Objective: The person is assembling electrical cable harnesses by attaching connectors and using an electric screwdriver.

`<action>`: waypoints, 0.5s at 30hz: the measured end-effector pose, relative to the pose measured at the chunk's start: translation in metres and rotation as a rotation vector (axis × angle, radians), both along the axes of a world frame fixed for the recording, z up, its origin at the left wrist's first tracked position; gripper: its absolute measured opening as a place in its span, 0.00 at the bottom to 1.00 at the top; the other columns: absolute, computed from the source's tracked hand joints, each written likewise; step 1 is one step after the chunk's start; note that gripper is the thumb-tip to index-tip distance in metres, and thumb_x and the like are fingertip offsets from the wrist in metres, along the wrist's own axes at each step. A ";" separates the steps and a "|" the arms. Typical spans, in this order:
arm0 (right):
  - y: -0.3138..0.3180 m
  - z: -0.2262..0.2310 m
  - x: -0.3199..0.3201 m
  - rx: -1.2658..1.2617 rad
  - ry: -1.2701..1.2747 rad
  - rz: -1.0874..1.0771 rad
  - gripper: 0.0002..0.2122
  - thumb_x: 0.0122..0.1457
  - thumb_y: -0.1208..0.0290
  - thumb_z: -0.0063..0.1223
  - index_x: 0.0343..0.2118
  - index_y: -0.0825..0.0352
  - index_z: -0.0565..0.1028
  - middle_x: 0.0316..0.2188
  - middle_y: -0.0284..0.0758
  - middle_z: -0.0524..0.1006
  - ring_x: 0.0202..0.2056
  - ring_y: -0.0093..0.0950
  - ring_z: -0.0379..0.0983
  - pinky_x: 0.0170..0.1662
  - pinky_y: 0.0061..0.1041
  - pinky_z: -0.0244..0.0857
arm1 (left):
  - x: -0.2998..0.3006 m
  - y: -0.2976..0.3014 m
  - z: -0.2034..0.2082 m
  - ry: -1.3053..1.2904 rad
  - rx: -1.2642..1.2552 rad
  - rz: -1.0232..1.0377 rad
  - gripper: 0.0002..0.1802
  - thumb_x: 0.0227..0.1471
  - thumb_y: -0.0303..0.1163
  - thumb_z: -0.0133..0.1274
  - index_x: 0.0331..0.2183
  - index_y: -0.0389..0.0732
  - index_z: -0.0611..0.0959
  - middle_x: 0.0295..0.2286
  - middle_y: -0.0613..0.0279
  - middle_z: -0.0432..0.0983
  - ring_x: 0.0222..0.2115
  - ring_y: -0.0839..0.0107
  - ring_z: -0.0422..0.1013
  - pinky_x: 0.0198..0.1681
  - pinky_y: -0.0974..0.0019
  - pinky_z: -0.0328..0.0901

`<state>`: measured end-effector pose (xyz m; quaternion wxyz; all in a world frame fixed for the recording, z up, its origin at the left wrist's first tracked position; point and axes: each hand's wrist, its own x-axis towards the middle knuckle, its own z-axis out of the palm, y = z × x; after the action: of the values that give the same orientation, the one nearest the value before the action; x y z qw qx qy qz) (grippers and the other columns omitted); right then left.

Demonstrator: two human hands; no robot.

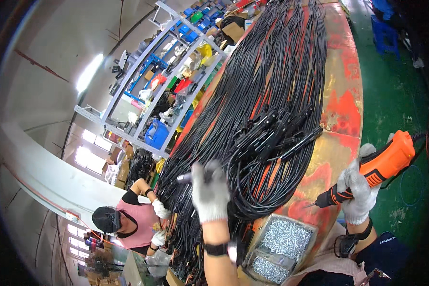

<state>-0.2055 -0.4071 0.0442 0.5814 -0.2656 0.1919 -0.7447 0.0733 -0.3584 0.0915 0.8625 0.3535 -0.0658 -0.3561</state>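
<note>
My right hand [356, 195], in a white knit glove, is closed around an orange and black electric screwdriver [388, 161]. The tool's thin bit points left, over the red, worn table edge. My left hand [210, 190], gloved too and blurred by motion, is over the black cables. A short dark cylindrical part [184, 178] sticks out from its left side; the fingers seem closed on it, though blur hides its exact kind. Long black cables [271, 71] run up the table, with black elongated connector housings [271, 131] heaped at their near end.
A tray of small silver screws [287, 237] sits at the table's near edge. Across the table at left, a person in a pink top [137, 220] with white gloves handles cables. Metal shelves [152, 95] stand beyond. To the right are a green floor and a blue stool [385, 35].
</note>
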 end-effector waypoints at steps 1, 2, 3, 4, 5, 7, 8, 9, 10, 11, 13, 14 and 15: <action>-0.003 -0.006 -0.005 -0.001 -0.004 -0.003 0.29 0.49 0.78 0.56 0.54 0.65 0.57 0.19 0.29 0.66 0.15 0.19 0.64 0.19 0.20 0.64 | 0.003 -0.026 0.000 -0.084 0.109 -0.134 0.12 0.57 0.38 0.53 0.35 0.38 0.74 0.31 0.58 0.73 0.28 0.66 0.71 0.30 0.68 0.69; -0.006 -0.011 -0.008 -0.018 0.001 -0.017 0.29 0.49 0.78 0.56 0.54 0.65 0.57 0.20 0.29 0.67 0.15 0.19 0.64 0.19 0.20 0.64 | 0.009 -0.044 -0.003 -0.168 0.217 -0.266 0.14 0.56 0.39 0.53 0.37 0.38 0.74 0.35 0.54 0.74 0.31 0.61 0.73 0.33 0.66 0.71; -0.009 -0.016 -0.011 -0.032 0.012 -0.038 0.29 0.49 0.78 0.56 0.54 0.65 0.57 0.21 0.30 0.67 0.15 0.19 0.63 0.19 0.20 0.64 | 0.024 -0.059 -0.017 -0.238 0.298 -0.353 0.16 0.56 0.39 0.54 0.39 0.37 0.74 0.36 0.53 0.74 0.32 0.60 0.73 0.34 0.65 0.71; -0.009 -0.014 -0.012 -0.034 0.015 -0.033 0.29 0.49 0.78 0.56 0.54 0.65 0.57 0.21 0.30 0.67 0.15 0.19 0.63 0.19 0.20 0.64 | 0.027 -0.065 -0.018 -0.308 0.379 -0.426 0.17 0.55 0.39 0.54 0.41 0.37 0.74 0.37 0.52 0.73 0.34 0.59 0.72 0.35 0.65 0.71; -0.008 -0.011 -0.014 -0.024 0.023 -0.015 0.28 0.49 0.78 0.55 0.54 0.66 0.57 0.21 0.29 0.67 0.16 0.19 0.63 0.19 0.20 0.63 | 0.027 -0.065 -0.022 -0.640 0.464 -0.413 0.25 0.54 0.38 0.55 0.49 0.33 0.70 0.39 0.50 0.73 0.37 0.59 0.72 0.36 0.64 0.71; -0.004 -0.008 -0.023 0.014 0.047 -0.038 0.28 0.50 0.78 0.55 0.55 0.67 0.58 0.21 0.29 0.67 0.17 0.18 0.64 0.20 0.19 0.63 | 0.018 -0.070 -0.034 -1.206 0.789 -0.078 0.38 0.49 0.41 0.57 0.56 0.30 0.63 0.42 0.47 0.72 0.42 0.57 0.71 0.46 0.60 0.67; 0.000 -0.009 -0.028 0.042 0.059 -0.065 0.27 0.51 0.79 0.54 0.55 0.68 0.58 0.22 0.28 0.68 0.18 0.18 0.64 0.21 0.18 0.63 | 0.019 -0.066 -0.035 -1.555 0.945 0.054 0.42 0.47 0.43 0.58 0.57 0.29 0.61 0.44 0.46 0.72 0.44 0.56 0.70 0.49 0.59 0.65; -0.006 -0.034 -0.004 0.064 0.053 0.013 0.27 0.52 0.79 0.53 0.56 0.68 0.58 0.25 0.29 0.69 0.20 0.18 0.64 0.22 0.18 0.63 | 0.079 -0.041 -0.064 -1.717 1.051 0.231 0.44 0.46 0.47 0.57 0.57 0.30 0.62 0.49 0.41 0.69 0.50 0.52 0.67 0.55 0.58 0.60; -0.009 -0.047 -0.010 0.049 0.109 0.021 0.24 0.52 0.77 0.53 0.53 0.70 0.62 0.27 0.29 0.69 0.22 0.18 0.65 0.24 0.18 0.64 | 0.063 -0.037 -0.053 -1.760 1.351 0.162 0.44 0.48 0.53 0.53 0.56 0.31 0.63 0.50 0.37 0.67 0.51 0.47 0.66 0.54 0.54 0.61; -0.013 -0.080 -0.028 0.055 0.219 0.078 0.22 0.55 0.75 0.52 0.53 0.73 0.64 0.33 0.31 0.73 0.29 0.19 0.71 0.31 0.18 0.68 | 0.051 -0.035 -0.044 -1.668 1.570 0.011 0.42 0.49 0.58 0.47 0.54 0.34 0.66 0.50 0.36 0.67 0.48 0.43 0.68 0.53 0.52 0.62; -0.011 -0.095 -0.025 0.323 0.188 -0.135 0.13 0.62 0.65 0.45 0.44 0.67 0.74 0.27 0.26 0.72 0.21 0.16 0.62 0.26 0.19 0.59 | 0.053 -0.026 -0.059 -1.515 1.608 -0.153 0.38 0.50 0.61 0.44 0.49 0.38 0.71 0.47 0.38 0.70 0.46 0.44 0.70 0.50 0.49 0.63; -0.011 -0.110 -0.037 0.294 0.063 0.174 0.20 0.62 0.64 0.46 0.51 0.73 0.70 0.43 0.36 0.77 0.37 0.24 0.75 0.41 0.28 0.70 | 0.061 -0.011 -0.070 -1.707 1.633 -0.002 0.35 0.47 0.56 0.49 0.48 0.37 0.72 0.40 0.41 0.75 0.42 0.47 0.72 0.46 0.43 0.63; -0.012 -0.119 -0.029 0.246 0.180 0.262 0.23 0.59 0.61 0.47 0.53 0.72 0.69 0.46 0.37 0.74 0.41 0.26 0.72 0.46 0.29 0.65 | 0.065 -0.005 -0.085 -1.835 1.566 0.031 0.33 0.47 0.53 0.50 0.49 0.39 0.72 0.39 0.42 0.75 0.42 0.50 0.72 0.46 0.44 0.63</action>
<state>-0.2343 -0.4191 -0.0746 0.6817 -0.2810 0.2964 -0.6070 0.1379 -0.3638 0.0065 0.0505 0.9030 -0.4161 0.0947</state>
